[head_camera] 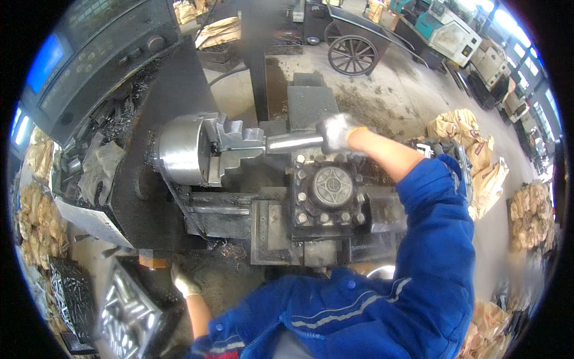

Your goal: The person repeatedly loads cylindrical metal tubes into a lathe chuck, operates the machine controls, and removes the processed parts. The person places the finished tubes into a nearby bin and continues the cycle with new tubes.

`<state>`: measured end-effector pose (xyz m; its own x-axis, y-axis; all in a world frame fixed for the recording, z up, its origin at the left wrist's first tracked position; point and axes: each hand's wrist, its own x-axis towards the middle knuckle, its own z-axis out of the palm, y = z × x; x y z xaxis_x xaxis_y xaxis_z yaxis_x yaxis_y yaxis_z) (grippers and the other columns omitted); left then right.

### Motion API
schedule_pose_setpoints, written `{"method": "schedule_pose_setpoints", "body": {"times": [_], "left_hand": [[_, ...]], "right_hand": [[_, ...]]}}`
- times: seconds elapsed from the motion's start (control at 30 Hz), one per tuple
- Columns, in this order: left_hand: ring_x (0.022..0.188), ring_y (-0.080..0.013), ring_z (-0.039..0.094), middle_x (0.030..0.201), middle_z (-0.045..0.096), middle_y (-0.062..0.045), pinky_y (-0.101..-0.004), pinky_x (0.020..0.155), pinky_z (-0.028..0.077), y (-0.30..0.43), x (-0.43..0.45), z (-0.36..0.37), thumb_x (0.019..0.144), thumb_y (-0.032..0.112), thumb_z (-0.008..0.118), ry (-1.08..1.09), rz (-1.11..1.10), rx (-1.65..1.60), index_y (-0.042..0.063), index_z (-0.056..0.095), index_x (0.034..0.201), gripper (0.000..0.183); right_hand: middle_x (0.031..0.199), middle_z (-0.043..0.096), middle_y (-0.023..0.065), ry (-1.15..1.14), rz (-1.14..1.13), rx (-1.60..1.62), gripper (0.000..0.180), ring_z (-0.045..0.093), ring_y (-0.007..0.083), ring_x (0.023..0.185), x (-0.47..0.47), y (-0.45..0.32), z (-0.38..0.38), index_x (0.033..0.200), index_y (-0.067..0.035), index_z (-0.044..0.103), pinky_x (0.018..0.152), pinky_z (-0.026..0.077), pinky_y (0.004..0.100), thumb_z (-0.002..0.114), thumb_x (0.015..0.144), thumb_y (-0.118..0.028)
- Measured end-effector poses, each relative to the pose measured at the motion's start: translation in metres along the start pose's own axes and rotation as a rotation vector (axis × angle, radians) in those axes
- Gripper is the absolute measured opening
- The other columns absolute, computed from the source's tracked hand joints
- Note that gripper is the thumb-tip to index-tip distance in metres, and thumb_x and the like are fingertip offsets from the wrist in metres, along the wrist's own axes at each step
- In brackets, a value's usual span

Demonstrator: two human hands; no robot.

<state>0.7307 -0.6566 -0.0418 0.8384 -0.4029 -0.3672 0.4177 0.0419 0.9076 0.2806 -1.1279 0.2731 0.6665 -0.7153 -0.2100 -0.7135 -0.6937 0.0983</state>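
My right hand (336, 133), in a pale work glove dark with grime, is closed around the right end of a shiny metal cylinder (293, 142). The cylinder's left end is at the stepped jaws (242, 134) of a lathe chuck (181, 150); whether they clamp it cannot be made out. Just below my right hand sits the square tool post (332, 190), with bolts around its round cap. My left hand (184, 282), also gloved, is low beside the lathe, near an orange block (152, 260). Its fingers are partly hidden, so any grip there is unclear.
An open bin of shiny metal pieces (128, 314) stands at lower left, near a crate of metal parts (71, 296). Metal chips (128, 107) lie along the headstock. Paper sacks (475, 157) are to the right. A wheeled cart (354, 51) stands beyond the lathe.
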Motion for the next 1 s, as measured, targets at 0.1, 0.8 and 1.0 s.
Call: {"method": "schedule_pose_setpoints", "body": {"times": [0.1, 0.8, 1.0], "left_hand": [[0.122, -0.0322, 0.064, 0.128, 0.071, -0.013, -0.0479, 0.11, 0.047, 0.065, -0.037, 0.025, 0.109, 0.043, 0.04, 0.125, -0.058, -0.279, 0.009, 0.069, 0.127, 0.049], [0.109, -0.0245, 0.067, 0.124, 0.07, -0.01, -0.037, 0.094, 0.053, 0.076, -0.003, -0.055, 0.105, 0.038, 0.054, 0.169, 0.235, 0.195, 0.003, 0.065, 0.131, 0.046], [0.121, -0.0384, 0.065, 0.13, 0.067, -0.025, -0.0466, 0.109, 0.05, 0.176, -0.068, 0.044, 0.102, 0.018, 0.061, 0.352, 1.167, 0.756, -0.006, 0.059, 0.135, 0.041]], "right_hand": [[0.088, 0.076, 0.0222, -0.058, -0.217, 0.05, 0.041, 0.075, 0.0364, 0.079, 0.015, 0.016, 0.029, 0.102, -0.005, 0.078, 0.071, 0.059, 0.0477, 0.076, 0.073, -0.033], [0.132, 0.068, 0.0216, 0.198, 0.215, 0.653, 0.067, 0.069, 0.0272, 0.111, -0.035, -0.08, -0.056, 0.146, -0.006, 0.055, 0.092, 0.057, 0.0386, 0.076, 0.086, -0.025], [0.12, 0.074, 0.0164, 1.149, 0.774, 0.779, 0.03, 0.07, 0.0233, 0.105, -0.256, 0.015, 0.094, 0.127, 0.003, 0.069, 0.097, 0.053, 0.0343, 0.064, 0.099, -0.007]]}}
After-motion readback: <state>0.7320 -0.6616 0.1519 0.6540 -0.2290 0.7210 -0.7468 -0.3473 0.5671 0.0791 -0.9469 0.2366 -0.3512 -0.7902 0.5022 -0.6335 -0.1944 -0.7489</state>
